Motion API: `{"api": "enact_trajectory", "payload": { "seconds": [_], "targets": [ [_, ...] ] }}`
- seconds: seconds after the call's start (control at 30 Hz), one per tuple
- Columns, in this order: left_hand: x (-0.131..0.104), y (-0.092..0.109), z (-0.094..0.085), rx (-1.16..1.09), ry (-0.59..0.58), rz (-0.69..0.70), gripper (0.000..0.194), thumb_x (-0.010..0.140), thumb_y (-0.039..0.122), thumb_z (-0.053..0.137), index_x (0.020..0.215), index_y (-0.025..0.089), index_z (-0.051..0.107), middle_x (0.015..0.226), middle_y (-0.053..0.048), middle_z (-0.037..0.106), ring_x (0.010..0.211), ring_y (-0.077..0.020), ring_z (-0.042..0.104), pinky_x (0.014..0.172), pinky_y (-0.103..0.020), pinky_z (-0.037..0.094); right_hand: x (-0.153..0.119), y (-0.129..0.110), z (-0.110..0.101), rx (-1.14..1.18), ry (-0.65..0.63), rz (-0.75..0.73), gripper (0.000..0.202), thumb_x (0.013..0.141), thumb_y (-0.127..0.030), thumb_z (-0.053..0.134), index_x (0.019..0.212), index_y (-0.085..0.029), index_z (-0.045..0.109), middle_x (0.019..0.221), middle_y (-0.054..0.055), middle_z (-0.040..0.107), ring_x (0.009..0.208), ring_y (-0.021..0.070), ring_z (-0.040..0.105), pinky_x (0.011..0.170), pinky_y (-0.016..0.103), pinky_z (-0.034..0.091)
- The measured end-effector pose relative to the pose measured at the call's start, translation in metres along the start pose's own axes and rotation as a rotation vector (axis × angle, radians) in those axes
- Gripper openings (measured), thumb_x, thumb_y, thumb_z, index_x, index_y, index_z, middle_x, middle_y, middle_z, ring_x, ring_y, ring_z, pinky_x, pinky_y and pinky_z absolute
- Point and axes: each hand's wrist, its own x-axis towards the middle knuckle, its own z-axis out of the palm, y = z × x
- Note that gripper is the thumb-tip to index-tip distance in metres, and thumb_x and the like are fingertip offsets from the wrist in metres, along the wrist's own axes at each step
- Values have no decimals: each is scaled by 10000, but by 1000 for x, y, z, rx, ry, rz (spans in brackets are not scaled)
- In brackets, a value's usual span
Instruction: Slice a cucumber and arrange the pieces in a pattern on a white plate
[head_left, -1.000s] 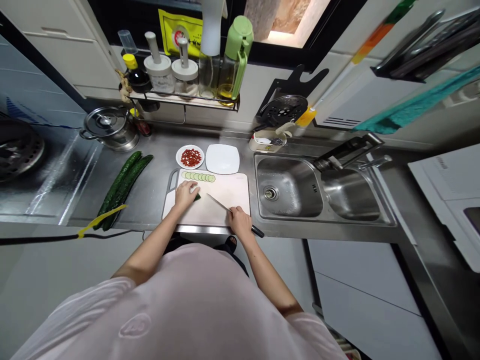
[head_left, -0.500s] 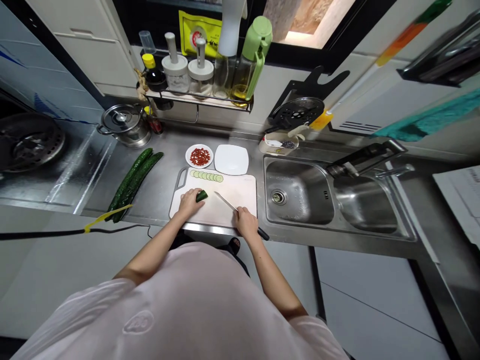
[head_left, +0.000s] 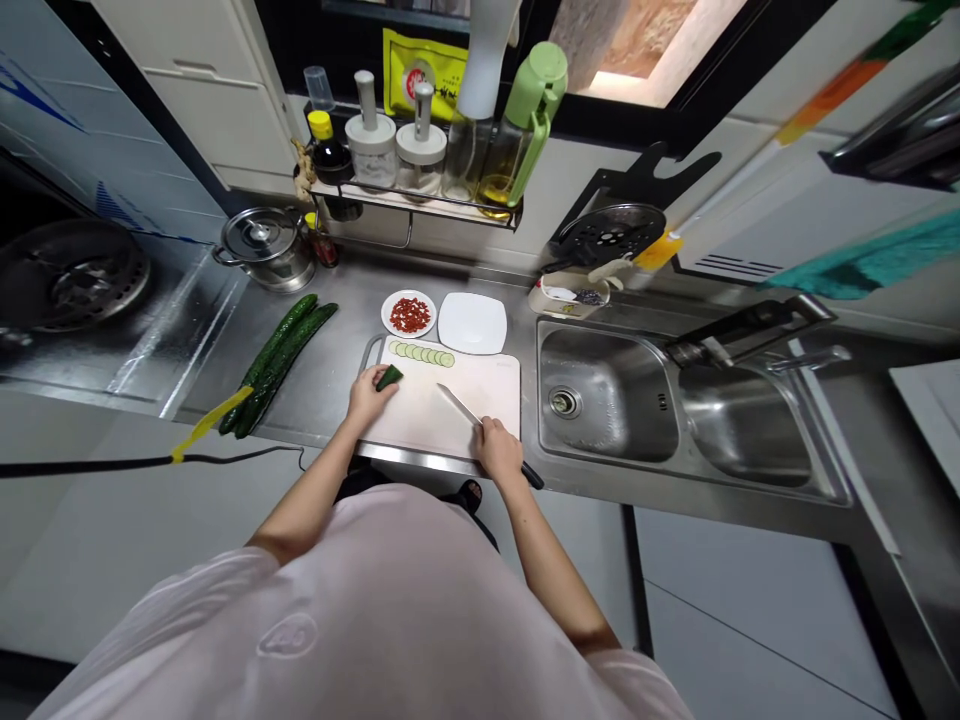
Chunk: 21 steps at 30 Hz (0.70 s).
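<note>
My left hand (head_left: 368, 397) is closed on a short dark-green cucumber piece (head_left: 389, 377) over the left side of the white cutting board (head_left: 420, 420). In my right hand (head_left: 499, 446) is a knife (head_left: 459, 404); its black handle sticks out behind the hand and its blade points up and left over the board, apart from the cucumber piece. Along the board's far edge lies a row of pale cucumber slices (head_left: 421, 354). Beyond the board stand a round plate of chopped red pieces (head_left: 409, 315) and a square white plate (head_left: 472, 323).
Two whole cucumbers (head_left: 277, 365) lie on the steel counter at left, near a lidded pot (head_left: 266, 250). A double sink (head_left: 607, 390) is at right. Seasoning jars and bottles stand on a wall rack (head_left: 420, 200). A yellow-tagged black cord (head_left: 247, 455) crosses the counter's front edge.
My left hand has moved the cucumber piece left and farther from me on the board, tilting it. My right hand keeps the knife in nearly the same place. The view has shifted slightly.
</note>
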Motion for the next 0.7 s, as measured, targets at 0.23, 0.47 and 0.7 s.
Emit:
{"api": "enact_trajectory", "payload": {
  "seconds": [0.23,0.47,0.7],
  "targets": [
    [33,-47,-28,80,315,-186,433,684,361,657,1081,204,581,920,-39,633,842,-174,585,787,-286,446,2,0,-1,5,-27,8,314,963,-372,260,1073,-203,501,1013,72,568,805,184,607,696,283,386],
    [53,-58,-28,166,353,-249,426,699,350,660,1098,230,572,997,-57,624,935,-202,579,849,-320,421,2,-1,-4,8,-58,23,342,964,-380,243,1102,-208,505,1032,82,564,832,183,601,723,282,388],
    [56,-60,-26,184,314,-250,411,710,322,657,1101,235,567,1023,-64,613,966,-217,566,865,-341,406,3,0,-1,15,-52,12,343,962,-378,246,1099,-207,510,1027,82,567,826,183,600,719,286,386]
  ]
}}
